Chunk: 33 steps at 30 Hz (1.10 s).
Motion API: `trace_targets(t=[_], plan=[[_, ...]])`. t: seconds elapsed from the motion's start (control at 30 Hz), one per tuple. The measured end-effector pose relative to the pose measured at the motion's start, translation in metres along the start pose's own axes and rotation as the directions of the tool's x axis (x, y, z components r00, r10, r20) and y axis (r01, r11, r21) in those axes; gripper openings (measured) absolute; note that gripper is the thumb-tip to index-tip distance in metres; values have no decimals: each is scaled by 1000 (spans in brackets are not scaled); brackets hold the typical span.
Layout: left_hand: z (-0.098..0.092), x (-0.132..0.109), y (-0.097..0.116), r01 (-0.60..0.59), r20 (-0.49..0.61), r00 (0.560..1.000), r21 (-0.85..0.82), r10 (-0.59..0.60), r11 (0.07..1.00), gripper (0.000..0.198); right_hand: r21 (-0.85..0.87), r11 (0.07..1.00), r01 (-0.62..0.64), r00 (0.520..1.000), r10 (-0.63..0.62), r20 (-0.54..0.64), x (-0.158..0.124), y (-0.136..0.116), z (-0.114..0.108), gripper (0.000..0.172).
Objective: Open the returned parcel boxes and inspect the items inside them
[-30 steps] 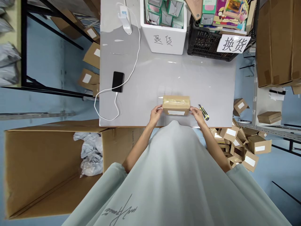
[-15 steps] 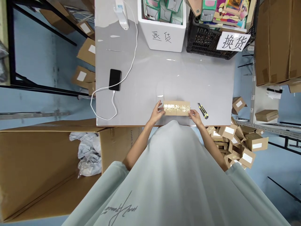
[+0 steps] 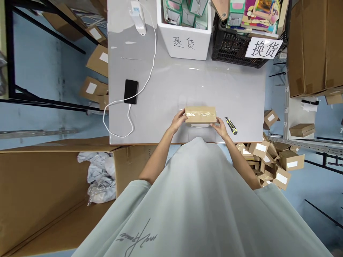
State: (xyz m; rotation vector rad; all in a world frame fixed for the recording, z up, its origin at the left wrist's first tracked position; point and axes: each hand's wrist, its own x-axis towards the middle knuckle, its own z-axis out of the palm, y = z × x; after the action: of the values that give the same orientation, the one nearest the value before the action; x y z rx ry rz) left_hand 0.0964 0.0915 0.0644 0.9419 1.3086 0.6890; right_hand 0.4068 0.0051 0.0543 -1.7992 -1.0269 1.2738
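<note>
A small taped cardboard box (image 3: 200,114) sits near the front edge of the grey table (image 3: 171,89). My left hand (image 3: 178,121) grips its left end with fingers curled. At the right end, my right hand (image 3: 220,127) holds the box the same way. Clear tape runs along the box's top, and a white label shows on its near side. A yellow and black utility knife (image 3: 230,125) lies on the table just right of my right hand.
A black phone (image 3: 131,91) on a white cable lies at the table's left. A white bin (image 3: 187,30) and a black crate (image 3: 235,43) stand at the back. A large open carton (image 3: 53,192) stands lower left; several small boxes (image 3: 270,164) are piled at right.
Between my two hands the box has been turned over: half a second ago its taped face tilted towards me, now its top is up and the label faces me.
</note>
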Motion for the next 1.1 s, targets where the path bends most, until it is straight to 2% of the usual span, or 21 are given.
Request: trace_targets(t=[0.1,0.17,0.27,0.43,0.63,0.83,1.0,1.1], plan=[[2,4,10,8,-50,999,-4,-8,1000,75,56,996,68,998,-67,-6,11,-6,6,98],[0,2,13,-17,-42,999,-15,16,1000,72,68,993,99,995,-100,13,17,-10,6,95],[-9,-5,12,-16,12,1000,-45,16,999,69,-50,994,101,995,-102,-14,22,-11,5,84],[-14,-15,-4,139,26,990,-25,-138,990,72,-192,981,39,999,-41,-8,24,-3,13,73],[-3,-16,-23,236,-16,971,-77,-238,969,59,-2,994,-106,993,106,-58,35,11,22,67],[6,-9,-29,328,-92,930,-227,-356,917,45,43,993,-109,993,111,-51,37,14,20,66],[10,-10,-23,266,-80,954,-210,-288,941,45,33,993,-111,984,115,-139,29,13,7,66],[20,-17,-19,158,-1,987,-186,-161,970,54,7,990,-144,966,142,-216,22,10,-10,71]])
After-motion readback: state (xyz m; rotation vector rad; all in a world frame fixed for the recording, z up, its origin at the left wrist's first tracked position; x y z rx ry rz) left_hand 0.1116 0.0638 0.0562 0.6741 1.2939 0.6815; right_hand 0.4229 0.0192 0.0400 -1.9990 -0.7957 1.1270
